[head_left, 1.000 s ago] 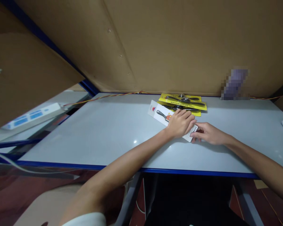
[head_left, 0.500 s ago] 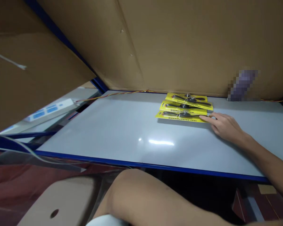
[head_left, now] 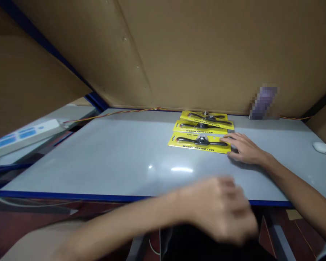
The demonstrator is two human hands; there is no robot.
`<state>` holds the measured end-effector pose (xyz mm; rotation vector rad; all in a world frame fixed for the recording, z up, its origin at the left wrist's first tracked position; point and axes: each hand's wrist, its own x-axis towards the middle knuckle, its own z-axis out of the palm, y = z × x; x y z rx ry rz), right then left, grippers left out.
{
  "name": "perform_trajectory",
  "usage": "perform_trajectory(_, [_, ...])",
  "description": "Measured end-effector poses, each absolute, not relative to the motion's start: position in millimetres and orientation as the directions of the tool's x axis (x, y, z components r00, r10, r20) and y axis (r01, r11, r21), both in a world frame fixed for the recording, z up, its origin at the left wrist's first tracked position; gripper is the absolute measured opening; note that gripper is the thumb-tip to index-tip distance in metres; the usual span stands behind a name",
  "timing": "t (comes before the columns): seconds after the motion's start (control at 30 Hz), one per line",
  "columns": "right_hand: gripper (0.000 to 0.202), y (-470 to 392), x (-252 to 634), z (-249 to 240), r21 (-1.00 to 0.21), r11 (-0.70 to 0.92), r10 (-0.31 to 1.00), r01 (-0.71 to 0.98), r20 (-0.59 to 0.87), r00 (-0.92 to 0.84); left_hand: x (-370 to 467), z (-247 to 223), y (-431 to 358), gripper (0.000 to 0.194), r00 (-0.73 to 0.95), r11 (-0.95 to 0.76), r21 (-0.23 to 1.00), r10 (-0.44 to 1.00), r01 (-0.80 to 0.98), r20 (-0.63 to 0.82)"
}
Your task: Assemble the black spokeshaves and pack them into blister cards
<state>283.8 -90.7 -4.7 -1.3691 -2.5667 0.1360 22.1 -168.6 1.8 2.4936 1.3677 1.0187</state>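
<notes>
My right hand [head_left: 244,148] lies at the right end of the front spokeshave pack [head_left: 191,145], a yellow card with a black two-handled tool under clear plastic. Its fingers are spread, their tips touching the card and the thumb by the lower corner. This pack is flat on the table. Behind it is a second spokeshave pack [head_left: 178,126], and farther back more of the same yellow packs [head_left: 230,125] overlap at angles. My left hand [head_left: 222,210] is curled over near the table's front edge, smeared by motion; whatever its fingers may hold is hidden.
The grey table [head_left: 103,156] has a blue front edge [head_left: 97,197]. A cardboard wall [head_left: 192,54] stands behind, with a blurred-out purple item [head_left: 264,103] against it. A white rounded case [head_left: 323,148] sits far right; a power strip [head_left: 27,134] lies left, its cable running along the wall.
My left hand has come into view over the front edge. The front pack has come down flat, nearer to me and apart from the others, and my right hand's fingers have spread. The view has shifted.
</notes>
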Motion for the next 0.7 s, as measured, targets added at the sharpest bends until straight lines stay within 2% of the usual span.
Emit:
perform_trajectory(0.07, [0.041, -88, 281, -10, -0.270, 0.516, 0.851, 0.813, 0.272, -0.449, -9, 9, -118, 0.040, 0.325, -0.521, 0.420, 0.829, 0.743, 0.454])
perform_trajectory(0.17, [0.028, -86, 276, -17, -0.414, 0.419, 0.866, 0.808, 0.449, -0.219, -60, 16, -39, 0.041, 0.188, -0.369, 0.433, 0.894, 0.822, 0.406])
perform_trajectory(0.27, [0.024, -87, 274, -20, -0.475, 0.413, 0.844, 0.777, 0.520, -0.130, -88, 7, 7, 0.043, 0.056, -0.203, 0.406, 0.936, 0.891, 0.346])
perform_trajectory(0.37, [0.024, -87, 274, -21, -0.476, 0.492, 0.822, 0.729, 0.531, -0.207, -87, -9, 18, 0.042, -0.006, -0.075, 0.345, 0.974, 0.936, 0.228])
perform_trajectory(0.47, [0.032, -86, 271, -22, -0.446, 0.547, 0.814, 0.708, 0.479, -0.327, -76, -17, 17, 0.040, 0.003, -0.042, 0.284, 0.990, 0.958, 0.138])
perform_trajectory(0.57, [0.042, -84, 267, -22, -0.425, 0.567, 0.821, 0.705, 0.360, -0.444, -73, -16, 18, 0.037, -0.005, -0.037, 0.296, 0.990, 0.955, 0.139])
perform_trajectory(0.7, [0.037, -83, 267, -17, -0.405, 0.613, 0.790, 0.679, 0.293, -0.538, -78, -12, 15, 0.034, 0.044, -0.103, 0.322, 0.982, 0.941, 0.183])
